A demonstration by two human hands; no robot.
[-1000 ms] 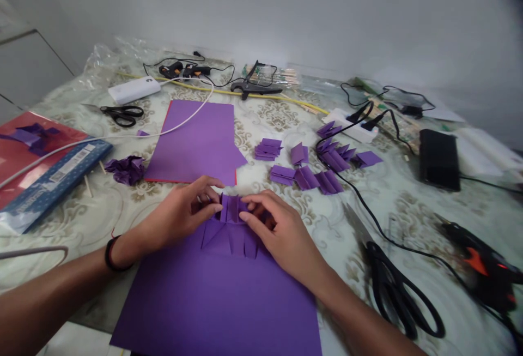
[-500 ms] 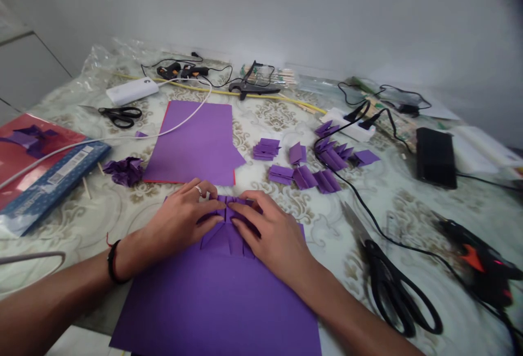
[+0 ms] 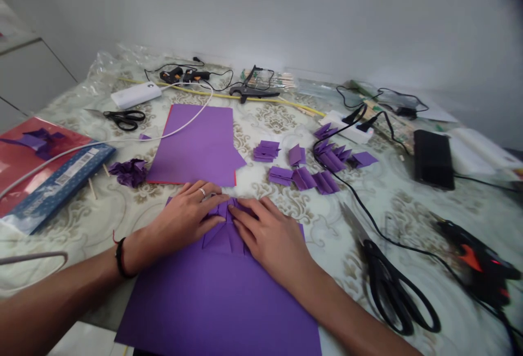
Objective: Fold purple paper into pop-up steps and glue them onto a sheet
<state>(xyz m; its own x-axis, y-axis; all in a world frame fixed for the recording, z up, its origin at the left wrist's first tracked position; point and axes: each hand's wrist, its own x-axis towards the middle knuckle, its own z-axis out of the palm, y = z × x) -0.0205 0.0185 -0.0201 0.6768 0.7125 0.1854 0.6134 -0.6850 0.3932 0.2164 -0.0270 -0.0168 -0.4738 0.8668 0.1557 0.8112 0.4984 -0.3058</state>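
A small piece of folded purple paper [image 3: 218,240] with creased flaps lies on a large purple sheet [image 3: 220,301] in front of me. My left hand [image 3: 186,211], with a ring and a dark wristband, holds its left side between thumb and fingers. From the right, my right hand [image 3: 273,231] pinches and presses the folds, its fingertips close to the left ones at the middle. The fingers hide the upper part of the folded piece. Beyond my hands lie several small folded purple pieces [image 3: 303,179] and a stack of purple sheets [image 3: 196,146].
Large black scissors [image 3: 388,279] and a glue gun [image 3: 476,258] lie at right, near a black cable and a power strip [image 3: 349,127]. Crumpled purple paper [image 3: 128,172], a red-and-blue packet [image 3: 61,168] and smaller scissors [image 3: 125,119] lie left. A white power bank [image 3: 136,94] sits behind.
My fingers have shifted slightly over the top folds, the left fingers lying flatter across them. Both hands stay on the folded paper. The view has moved a little.
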